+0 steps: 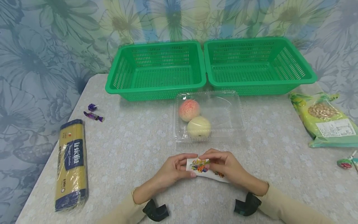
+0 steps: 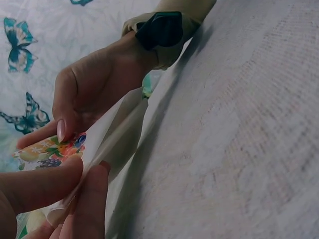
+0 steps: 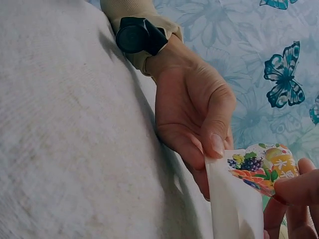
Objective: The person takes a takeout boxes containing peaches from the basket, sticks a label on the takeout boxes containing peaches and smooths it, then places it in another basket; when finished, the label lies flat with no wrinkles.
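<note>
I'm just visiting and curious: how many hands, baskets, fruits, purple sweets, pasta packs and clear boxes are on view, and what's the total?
Hands: 2
Baskets: 2
Fruits: 2
Purple sweets: 2
Pasta pack: 1
Clear box: 1
Total: 10

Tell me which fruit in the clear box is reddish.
The back fruit, nearer the left green basket: it is speckled red, while the front fruit is pale yellow.

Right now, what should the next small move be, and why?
I'd probably have the right hand ease the fruit sticker away slowly: the left hand pinches the end of the white strip, the right hand pinches the sticker's edge, and the sticker seems to reach past the strip's side, as if partly lifted.
</note>
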{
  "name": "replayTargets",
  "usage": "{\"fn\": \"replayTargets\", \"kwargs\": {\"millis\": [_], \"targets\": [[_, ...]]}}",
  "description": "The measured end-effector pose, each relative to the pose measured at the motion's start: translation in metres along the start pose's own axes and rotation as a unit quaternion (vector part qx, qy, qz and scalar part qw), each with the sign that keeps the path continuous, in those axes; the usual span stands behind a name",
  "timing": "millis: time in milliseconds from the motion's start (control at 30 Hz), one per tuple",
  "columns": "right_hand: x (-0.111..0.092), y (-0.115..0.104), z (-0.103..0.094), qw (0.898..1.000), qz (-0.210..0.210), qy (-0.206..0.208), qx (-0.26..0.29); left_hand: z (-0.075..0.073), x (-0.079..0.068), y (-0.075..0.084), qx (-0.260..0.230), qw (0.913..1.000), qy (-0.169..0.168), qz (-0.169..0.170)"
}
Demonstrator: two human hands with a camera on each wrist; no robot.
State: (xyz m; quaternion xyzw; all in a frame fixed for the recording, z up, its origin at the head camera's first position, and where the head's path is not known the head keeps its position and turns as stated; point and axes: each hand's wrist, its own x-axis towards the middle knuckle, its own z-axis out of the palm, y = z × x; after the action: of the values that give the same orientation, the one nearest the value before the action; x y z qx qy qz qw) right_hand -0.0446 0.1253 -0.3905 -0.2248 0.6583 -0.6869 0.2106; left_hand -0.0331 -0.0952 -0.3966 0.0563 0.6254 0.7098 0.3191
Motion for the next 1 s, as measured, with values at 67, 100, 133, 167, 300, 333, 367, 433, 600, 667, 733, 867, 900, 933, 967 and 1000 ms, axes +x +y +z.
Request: {"fn": "replayTargets", "kwargs": {"millis": [67, 100, 133, 167, 300, 333, 367, 433, 600, 667, 733, 867, 900, 933, 967, 1000], "targets": [[0.0002, -0.0009, -0.0002, 1.000, 0.006, 0.002, -0.003, -0.0012, 0.0005, 0.0004, -0.004, 1.0000, -0.006, -0.006], [0.0003, -0.0011, -0.0003, 1.000, 0.007, 0.004, -0.006, -0.0019, 0.0007, 0.0006, -0.009, 0.9999, -0.009, -0.010], [0.0004, -0.0014, -0.0003, 1.000, 0.010, 0.005, -0.007, -0.0028, 0.0006, 0.0010, -0.014, 0.9997, -0.013, -0.014], [0.0005, -0.0015, -0.0003, 1.000, 0.010, 0.006, -0.008, -0.0037, 0.0006, 0.0013, -0.021, 0.9994, -0.018, -0.018], [0.0008, -0.0019, 0.0000, 1.000, 0.009, 0.007, -0.002, -0.0062, 0.0008, 0.0037, -0.057, 0.9972, -0.034, -0.033], [0.0008, -0.0018, 0.0001, 1.000, 0.008, 0.007, 0.002, -0.0063, 0.0008, 0.0044, -0.064, 0.9966, -0.036, -0.035], [0.0008, -0.0017, 0.0002, 1.000, 0.007, 0.006, 0.006, -0.0063, 0.0010, 0.0048, -0.072, 0.9960, -0.039, -0.037], [0.0007, -0.0015, 0.0004, 1.000, 0.006, 0.006, 0.013, -0.0060, 0.0014, 0.0056, -0.078, 0.9954, -0.040, -0.038], [0.0006, -0.0009, 0.0008, 1.000, 0.006, 0.007, 0.003, -0.0059, 0.0022, 0.0053, -0.081, 0.9954, -0.037, -0.035], [0.0005, -0.0005, 0.0007, 1.000, 0.005, 0.006, -0.005, -0.0058, 0.0019, 0.0049, -0.084, 0.9952, -0.034, -0.037], [0.0005, -0.0003, 0.0005, 1.000, 0.003, 0.005, -0.011, -0.0056, 0.0013, 0.0048, -0.084, 0.9954, -0.032, -0.035], [0.0003, -0.0010, 0.0005, 1.000, 0.000, 0.003, -0.012, -0.0053, 0.0012, 0.0040, -0.078, 0.9961, -0.023, -0.034], [0.0002, -0.0013, 0.0007, 1.000, 0.002, 0.004, -0.013, -0.0053, 0.0014, 0.0037, -0.074, 0.9965, -0.022, -0.033], [0.0002, -0.0017, 0.0009, 1.000, 0.005, 0.006, -0.014, -0.0053, 0.0016, 0.0033, -0.069, 0.9969, -0.020, -0.033], [0.0001, -0.0021, 0.0011, 1.000, 0.009, 0.007, -0.015, -0.0054, 0.0020, 0.0028, -0.067, 0.9971, -0.018, -0.033], [0.0001, -0.0024, 0.0013, 1.000, 0.010, 0.008, -0.017, -0.0055, 0.0023, 0.0023, -0.063, 0.9973, -0.019, -0.032]]}}
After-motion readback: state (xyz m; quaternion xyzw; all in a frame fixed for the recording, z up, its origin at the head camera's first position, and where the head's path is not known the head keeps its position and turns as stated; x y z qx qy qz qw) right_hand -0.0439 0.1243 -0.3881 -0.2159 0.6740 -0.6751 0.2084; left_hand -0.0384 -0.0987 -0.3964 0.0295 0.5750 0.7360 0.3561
